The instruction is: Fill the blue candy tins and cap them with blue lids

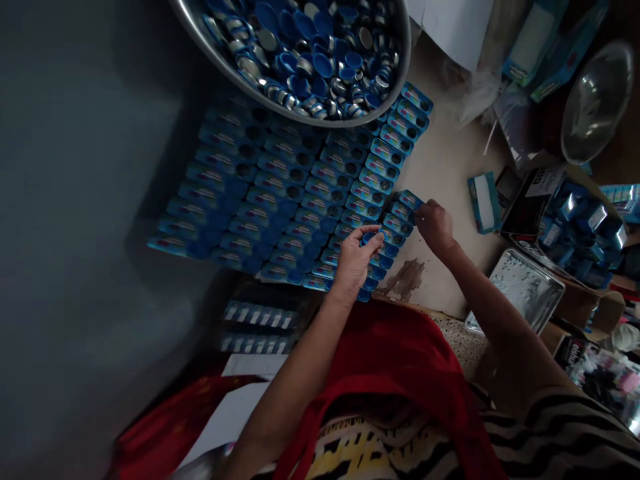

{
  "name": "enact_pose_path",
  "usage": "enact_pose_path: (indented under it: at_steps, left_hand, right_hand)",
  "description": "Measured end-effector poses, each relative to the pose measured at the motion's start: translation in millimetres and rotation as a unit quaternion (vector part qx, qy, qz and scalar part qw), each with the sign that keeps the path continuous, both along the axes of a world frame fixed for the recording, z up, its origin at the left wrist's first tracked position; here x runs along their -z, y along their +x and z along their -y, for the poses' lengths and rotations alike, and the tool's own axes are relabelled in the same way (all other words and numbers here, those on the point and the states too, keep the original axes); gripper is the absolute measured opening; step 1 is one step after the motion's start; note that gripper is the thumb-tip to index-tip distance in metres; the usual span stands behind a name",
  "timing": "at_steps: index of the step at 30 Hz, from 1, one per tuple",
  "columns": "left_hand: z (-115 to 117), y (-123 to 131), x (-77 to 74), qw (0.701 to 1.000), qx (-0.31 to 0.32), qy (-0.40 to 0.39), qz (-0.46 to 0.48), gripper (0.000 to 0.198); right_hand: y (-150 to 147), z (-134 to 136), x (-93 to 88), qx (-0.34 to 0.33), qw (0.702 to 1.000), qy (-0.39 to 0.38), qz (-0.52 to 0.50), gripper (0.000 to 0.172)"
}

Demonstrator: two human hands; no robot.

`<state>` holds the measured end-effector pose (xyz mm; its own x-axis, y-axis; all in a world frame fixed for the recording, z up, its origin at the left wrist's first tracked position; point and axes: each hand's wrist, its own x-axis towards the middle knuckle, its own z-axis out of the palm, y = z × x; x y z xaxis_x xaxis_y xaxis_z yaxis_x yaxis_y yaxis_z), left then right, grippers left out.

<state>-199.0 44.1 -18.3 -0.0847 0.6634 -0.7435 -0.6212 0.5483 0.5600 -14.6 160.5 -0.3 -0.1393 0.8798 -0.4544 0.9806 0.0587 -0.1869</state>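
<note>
My left hand [356, 259] is closed around at least one round blue cap [369, 238], held between thumb and fingers above the rows of blue printed packs [380, 165]. To its right, my right hand [436, 225] has its fingertips pinched together at the right end of a short column of the same packs [401, 212]. Whatever sits between those fingertips is too small to make out. Many of the packs show a dark round spot at one end, while those nearest me have blue round parts there.
A large metal bowl [345, 123] full of blue and silver caps [305, 63] overhangs the far packs. To the right lie a blue box [484, 203], a metal tray [525, 287] with small pieces, a carton [543, 187] of blue packs and a clear bowl [597, 103].
</note>
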Motion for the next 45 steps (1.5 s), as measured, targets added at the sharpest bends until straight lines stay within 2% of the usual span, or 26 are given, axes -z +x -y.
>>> enact_pose_path:
  at_steps: [2,5,7,11,13,15,18,21,24,26,30,33,36,39,42,45]
  left_hand:
    - [-0.7,-4.9,1.2,0.999,-0.01,-0.007,0.03,0.05]
    - [-1.9,-7.0,3.4,0.995,-0.025,-0.023,0.096,0.048]
    - [-3.2,-6.6,2.7,0.992,-0.022,-0.027,0.123,0.044]
    - [-6.7,-5.1,-4.6,0.992,0.001,-0.029,0.12,0.04]
    - [-7.5,-5.2,-6.6,0.994,0.007,-0.031,0.106,0.041]
    - [-6.8,-4.9,-5.4,0.995,0.017,-0.031,0.097,0.044]
    - [-3.5,-0.8,-0.1,0.994,0.041,-0.03,0.099,0.048]
    - [0.2,8.4,4.1,0.992,0.068,-0.028,0.107,0.046]
    - [3.2,15.1,4.5,0.991,0.074,-0.03,0.105,0.038]
    - [4.9,13.9,2.9,0.992,0.068,-0.033,0.1,0.03]
    - [6.4,-1.3,-3.3,0.993,0.052,-0.032,0.105,0.019]
    - [4.9,-13.2,-5.7,0.991,0.028,-0.043,0.124,0.023]
    - [2.3,-19.0,-3.7,0.988,0.004,-0.047,0.147,0.025]
    - [0.7,-20.7,-1.0,0.985,-0.011,-0.039,0.167,0.027]
    - [-0.2,-21.9,-1.7,0.982,-0.016,-0.052,0.178,0.03]
    - [-0.9,-23.1,-4.4,0.983,-0.005,-0.077,0.169,0.032]
  right_hand:
    - [-4.5,-7.9,2.1,0.001,0.999,-0.023,0.039,0.01]
    - [-9.4,-19.1,4.1,0.022,0.996,-0.054,0.073,0.02]
    - [-12.1,-25.7,3.4,0.013,0.994,-0.061,0.084,0.026]
    - [-15.6,-30.3,-7.2,-0.019,0.995,-0.054,0.079,0.034]
    - [-16.1,-22.4,-15.2,-0.032,0.999,-0.037,0.013,0.027]
    - [-16.2,-5.0,-21.3,-0.042,0.992,-0.028,-0.112,0.018]
    - [-15.6,31.5,-22.2,-0.052,0.952,-0.061,-0.296,0.016]
    - [-9.7,58.7,-14.0,0.014,0.935,-0.073,-0.347,0.012]
    - [1.5,60.4,-3.7,0.107,0.949,-0.053,-0.293,0.018]
    - [6.5,50.8,0.5,0.12,0.969,-0.026,-0.215,0.026]
    - [-1.1,32.2,-1.2,0.028,0.998,-0.003,-0.063,0.028]
    - [-17.1,23.6,-5.6,-0.03,0.998,-0.04,0.036,0.025]
    - [-30.8,10.8,-5.3,-0.036,0.99,-0.079,0.114,0.023]
    - [-36.3,-3.4,-2.8,-0.052,0.985,-0.093,0.133,0.031]
    - [-36.4,-4.6,-7.9,-0.072,0.987,-0.078,0.119,0.041]
    - [-39.5,15.5,-19.7,-0.083,0.995,-0.052,0.035,0.023]
